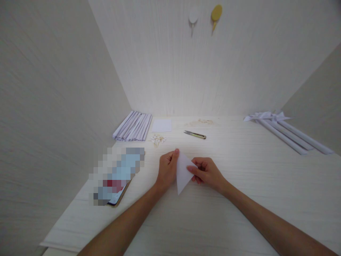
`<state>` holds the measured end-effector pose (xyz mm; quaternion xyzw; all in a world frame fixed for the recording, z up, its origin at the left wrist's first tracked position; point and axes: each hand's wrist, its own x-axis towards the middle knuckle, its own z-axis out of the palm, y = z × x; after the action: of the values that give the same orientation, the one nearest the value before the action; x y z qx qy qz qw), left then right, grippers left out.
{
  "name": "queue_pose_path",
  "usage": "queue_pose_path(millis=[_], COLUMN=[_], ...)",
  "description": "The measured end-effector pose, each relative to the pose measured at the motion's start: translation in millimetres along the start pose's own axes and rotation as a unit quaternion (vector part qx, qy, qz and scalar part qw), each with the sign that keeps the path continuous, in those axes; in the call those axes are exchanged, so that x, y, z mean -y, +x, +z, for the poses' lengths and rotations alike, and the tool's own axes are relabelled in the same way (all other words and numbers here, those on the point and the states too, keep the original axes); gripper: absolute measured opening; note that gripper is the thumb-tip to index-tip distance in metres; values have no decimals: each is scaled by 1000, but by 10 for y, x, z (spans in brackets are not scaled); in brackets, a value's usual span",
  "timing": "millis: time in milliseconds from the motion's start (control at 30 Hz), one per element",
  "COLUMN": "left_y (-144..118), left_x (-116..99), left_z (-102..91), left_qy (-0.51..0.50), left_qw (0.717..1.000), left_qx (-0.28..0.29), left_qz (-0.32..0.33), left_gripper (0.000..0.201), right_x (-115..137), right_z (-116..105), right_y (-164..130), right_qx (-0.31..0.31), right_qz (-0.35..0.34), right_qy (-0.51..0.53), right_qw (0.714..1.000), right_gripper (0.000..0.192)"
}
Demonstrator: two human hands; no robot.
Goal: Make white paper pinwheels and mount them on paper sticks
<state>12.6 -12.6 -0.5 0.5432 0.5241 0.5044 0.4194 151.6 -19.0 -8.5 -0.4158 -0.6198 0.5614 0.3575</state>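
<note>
Between my two hands is a white sheet of paper (183, 176), folded into a triangle with one point hanging down. My left hand (168, 165) is closed on its left edge, the thumb near the upper corner. At the right corner, my right hand (205, 170) pinches the paper between thumb and fingers. Beyond the hands lies a pair of thread snips (195, 134) with pale handles. A flat white square of paper (162, 125) and a little heap of small white-and-tan pieces (158, 140) lie farther back on the left.
Rolled white paper tubes (133, 126) form a row at the back left. On the right, several longer tubes (290, 137) have folded paper at their far ends. A phone (121, 193), partly pixelated, lies left. White and yellow hooks (216, 13) hang on the back wall.
</note>
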Motion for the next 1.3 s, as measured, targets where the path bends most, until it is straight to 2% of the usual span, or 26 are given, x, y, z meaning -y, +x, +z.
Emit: queue_pose_path(millis=[133, 267, 333, 433, 633, 800, 967, 1167, 1300], left_y=[33, 26, 15, 19, 71, 68, 97, 138, 130], left_x=[20, 21, 15, 8, 17, 47, 53, 53, 62], left_z=[-2, -14, -15, -9, -27, -47, -45, -60, -53], left_qy=[-23, 27, 38, 24, -25, -78, -160, -154, -163], left_qw=[1000, 998, 997, 999, 999, 996, 985, 987, 986], left_qx=[12, -47, -61, -48, -32, -39, 0, -26, 1], left_qz=[7, 28, 15, -8, 1, -26, -70, -37, -44], left_gripper=[28, 36, 38, 40, 31, 44, 46, 47, 33], right_x=[25, 50, 59, 63, 52, 23, 10, 40, 26], right_z=[3, 15, 20, 24, 23, 12, 2, 1, -1], right_y=[-3, -13, -17, -18, -13, -2, 12, 9, 7], right_qx=[2, 10, 12, 12, 9, 13, 7, -13, -4], right_qz=[5, 8, 10, 14, 12, 12, 22, 27, 19], right_qy=[-4, -8, -11, -10, -13, 5, 30, 35, 32], right_qw=[1000, 1000, 1000, 1000, 1000, 1000, 999, 999, 999], right_gripper=[27, 27, 28, 27, 26, 27, 29, 31, 31])
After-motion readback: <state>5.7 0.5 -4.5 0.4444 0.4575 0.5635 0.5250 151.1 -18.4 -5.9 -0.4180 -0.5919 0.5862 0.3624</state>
